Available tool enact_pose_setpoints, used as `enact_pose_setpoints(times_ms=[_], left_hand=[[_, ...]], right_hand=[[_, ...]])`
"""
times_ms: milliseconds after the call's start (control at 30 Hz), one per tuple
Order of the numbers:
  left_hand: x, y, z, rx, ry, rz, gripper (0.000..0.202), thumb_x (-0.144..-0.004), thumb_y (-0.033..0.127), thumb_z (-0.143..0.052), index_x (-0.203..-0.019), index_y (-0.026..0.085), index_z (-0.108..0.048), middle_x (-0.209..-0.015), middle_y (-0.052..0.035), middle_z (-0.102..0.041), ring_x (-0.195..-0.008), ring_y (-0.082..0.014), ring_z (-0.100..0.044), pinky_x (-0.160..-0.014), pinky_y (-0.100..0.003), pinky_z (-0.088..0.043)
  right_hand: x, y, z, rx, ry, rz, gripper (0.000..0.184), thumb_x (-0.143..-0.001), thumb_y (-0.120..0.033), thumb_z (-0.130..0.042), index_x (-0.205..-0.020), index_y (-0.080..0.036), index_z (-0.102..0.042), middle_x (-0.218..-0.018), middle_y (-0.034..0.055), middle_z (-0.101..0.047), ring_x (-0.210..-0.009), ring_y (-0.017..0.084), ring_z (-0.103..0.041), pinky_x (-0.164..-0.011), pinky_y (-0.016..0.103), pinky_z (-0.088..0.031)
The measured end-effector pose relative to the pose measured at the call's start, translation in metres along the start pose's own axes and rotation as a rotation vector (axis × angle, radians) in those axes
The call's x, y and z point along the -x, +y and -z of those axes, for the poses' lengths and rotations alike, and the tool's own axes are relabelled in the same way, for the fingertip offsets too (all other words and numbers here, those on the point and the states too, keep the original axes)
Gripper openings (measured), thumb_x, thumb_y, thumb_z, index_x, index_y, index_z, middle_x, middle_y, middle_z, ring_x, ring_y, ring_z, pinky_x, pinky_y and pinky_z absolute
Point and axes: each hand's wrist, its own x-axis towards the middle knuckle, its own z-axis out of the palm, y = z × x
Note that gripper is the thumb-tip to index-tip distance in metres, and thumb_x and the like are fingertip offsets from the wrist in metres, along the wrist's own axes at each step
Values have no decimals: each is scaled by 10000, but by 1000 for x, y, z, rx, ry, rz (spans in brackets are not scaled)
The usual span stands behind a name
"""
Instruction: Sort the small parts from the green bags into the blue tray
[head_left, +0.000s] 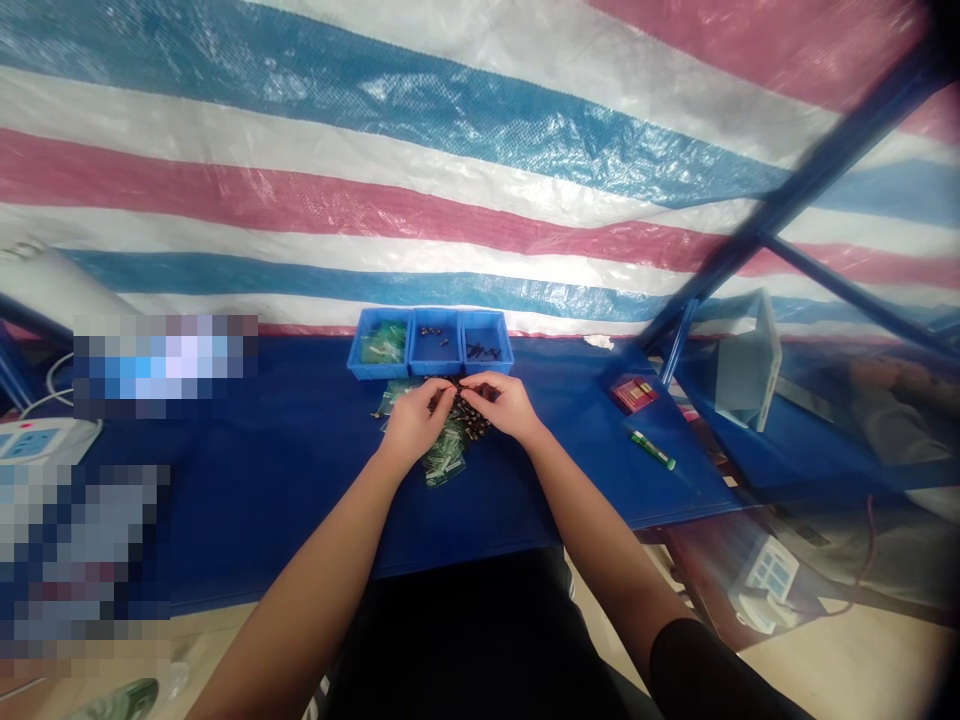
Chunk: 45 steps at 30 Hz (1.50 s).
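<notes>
Both of my hands meet over a pile of small dark metal-looking parts [475,426] on the blue table. My left hand [416,422] is pinched, thumb against fingers, at the pile's left side. Opposite it, my right hand [507,408] is also pinched, its fingertips nearly touching the left ones. Whatever lies between the fingertips is too small to make out. Small clear-green plastic bags [445,460] lie below and beside the hands. Just behind stand three joined blue bins: the left bin [375,371] has similar bags, the middle bin [436,367] a few small parts, the right bin [491,367] dark screw-like pieces.
On the table's right are a red box [632,394] and a green tube [652,450]. A white power strip [766,585] sits lower right; a white device [45,445] stands at left. Blue metal posts [739,235] and a striped tarp [420,215] border the table.
</notes>
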Motion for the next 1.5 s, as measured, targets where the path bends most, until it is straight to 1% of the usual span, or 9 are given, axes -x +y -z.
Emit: enact_pose_setpoints(times_ms=[200,333,500,667,967,1067,1200,1333,1500], left_hand=[[0,-1,-1,25,29,9,302,-940,444,-493,-1077,215,-635,-715,10,-635,-618,-132,-593,-595,-239,-432],[-1,-2,-1,13,28,-6,299,-949,444,-472,-1041,212,-636,-708,3,-632,-599,-136,-583,-576,-243,-424],[0,-2,-1,14,16,5,307,-961,446,-447,-1005,211,-639,-688,-8,-637,-586,-151,-586,-578,-253,-431],[0,-1,0,27,21,16,300,-944,437,-491,-1101,220,-626,-730,-2,-648,-608,-142,-594,-578,-243,-428],[0,-1,1,20,17,-3,273,-952,424,-476,-1019,213,-637,-691,9,-612,-576,-126,-552,-556,-233,-398],[0,-2,0,38,8,7,282,-954,426,-469,-1035,212,-633,-695,2,-622,-586,-135,-564,-565,-236,-410],[0,-3,-1,42,42,4,288,-946,423,-487,-1098,215,-618,-686,12,-615,-578,-128,-563,-573,-232,-416],[0,-3,-1,23,58,-9,254,-942,405,-495,-1047,217,-629,-667,26,-587,-550,-112,-532,-557,-224,-392],[0,-2,-1,36,25,22,224,-943,388,-487,-1019,216,-609,-653,29,-582,-533,-113,-518,-540,-225,-376]], right_hand=[[0,2,-4,13,40,-41,267,-836,-403,-643,-995,-209,-736,-940,56,-742,-700,158,-640,-640,287,-514],[1,2,-6,14,28,-39,276,-832,-410,-646,-1004,-214,-736,-939,50,-742,-670,150,-631,-617,284,-511],[1,1,-7,-4,49,-35,287,-833,-415,-647,-1018,-211,-728,-929,54,-738,-709,161,-647,-626,286,-513],[1,0,-5,-14,70,-31,266,-838,-408,-643,-995,-211,-729,-946,54,-738,-731,164,-653,-658,293,-522],[1,0,-6,-36,59,-38,274,-832,-408,-654,-1000,-204,-729,-921,56,-741,-733,168,-663,-627,281,-516],[1,1,-6,-44,74,-24,270,-825,-408,-662,-986,-203,-732,-911,55,-743,-725,166,-663,-625,280,-519],[0,4,-6,-70,100,14,251,-820,-395,-672,-969,-204,-737,-897,54,-744,-704,163,-658,-607,280,-515],[0,5,-7,-83,105,25,233,-818,-380,-678,-961,-206,-740,-880,53,-742,-687,161,-654,-581,277,-503],[0,5,-8,-79,90,22,243,-817,-378,-677,-978,-207,-739,-879,52,-741,-676,156,-647,-576,275,-499]])
